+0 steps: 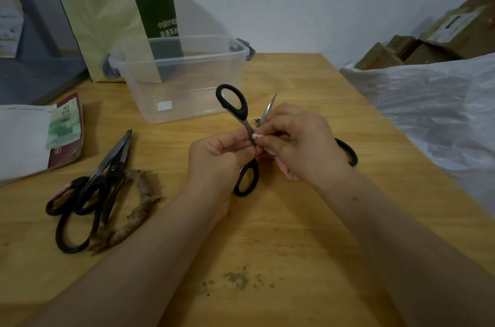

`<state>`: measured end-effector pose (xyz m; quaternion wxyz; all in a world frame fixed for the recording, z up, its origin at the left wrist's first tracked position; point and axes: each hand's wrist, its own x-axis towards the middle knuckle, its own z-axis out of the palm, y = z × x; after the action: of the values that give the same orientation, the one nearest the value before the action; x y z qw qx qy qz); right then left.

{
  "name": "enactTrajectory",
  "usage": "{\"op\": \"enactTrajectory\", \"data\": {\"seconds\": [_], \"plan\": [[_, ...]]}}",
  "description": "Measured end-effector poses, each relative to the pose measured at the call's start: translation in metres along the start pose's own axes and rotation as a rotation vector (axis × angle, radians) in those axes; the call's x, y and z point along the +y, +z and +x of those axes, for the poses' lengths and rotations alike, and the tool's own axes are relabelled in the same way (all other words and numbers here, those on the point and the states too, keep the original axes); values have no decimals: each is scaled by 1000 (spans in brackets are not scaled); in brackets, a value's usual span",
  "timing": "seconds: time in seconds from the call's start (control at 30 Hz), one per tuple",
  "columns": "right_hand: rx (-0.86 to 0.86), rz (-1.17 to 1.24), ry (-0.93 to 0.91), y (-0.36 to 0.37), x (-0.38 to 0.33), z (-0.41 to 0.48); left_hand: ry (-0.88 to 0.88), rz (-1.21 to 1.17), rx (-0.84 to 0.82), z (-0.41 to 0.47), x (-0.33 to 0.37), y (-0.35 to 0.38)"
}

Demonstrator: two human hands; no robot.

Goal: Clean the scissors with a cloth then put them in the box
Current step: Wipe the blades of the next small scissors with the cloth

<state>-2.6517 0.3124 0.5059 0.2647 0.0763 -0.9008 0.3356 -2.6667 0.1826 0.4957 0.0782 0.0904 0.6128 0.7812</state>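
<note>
Two-handed work: mid-frame, above the worktop (294, 233).
Left hand (214, 155): fingers curled, gripping the open scissors (242, 112) near the pivot.
Right hand (302, 144): fingers curled, pinching a pink cloth (288, 174) against a blade.
Box (187, 91): clear, just behind scissors, upper centre.
Other scissors (112, 160): piled lower left.

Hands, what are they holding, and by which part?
Left hand grips the open black-handled scissors near the pivot; right hand pinches a pink cloth against one blade.
</note>
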Motion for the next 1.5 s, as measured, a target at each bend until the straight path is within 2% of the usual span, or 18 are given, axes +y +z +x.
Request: {"op": "enactTrajectory", "data": {"seconds": [0.2,0.37,0.6,0.77,0.87,0.97,1.07,1.2,1.37,1.5], "plan": [[-47,10,-38,-3,7,0,-33,11,-15,-1,2,-1],[27,24,-16,-4,5,-2,-77,-5,-47,-1,3,0],[-76,-83,-61,1,5,-1,-95,-16,13,0,2,0],[-216,-110,35,-7,8,-1,-107,-19,20,1,3,-2],[-148,-127,111,-11,12,0,-114,-38,20,1,4,1],[-26,-57,46,-9,4,-1,-114,-45,17,0,5,2],[-103,-74,1,-3,1,-2,-113,-35,12,1,4,2],[-203,-138,46,-7,9,0,-124,3,37,3,2,-2],[-64,11,33,-7,4,-2,-111,5,2,2,4,0],[-192,-67,12,-5,3,-1,-120,24,20,3,2,-2]]}}
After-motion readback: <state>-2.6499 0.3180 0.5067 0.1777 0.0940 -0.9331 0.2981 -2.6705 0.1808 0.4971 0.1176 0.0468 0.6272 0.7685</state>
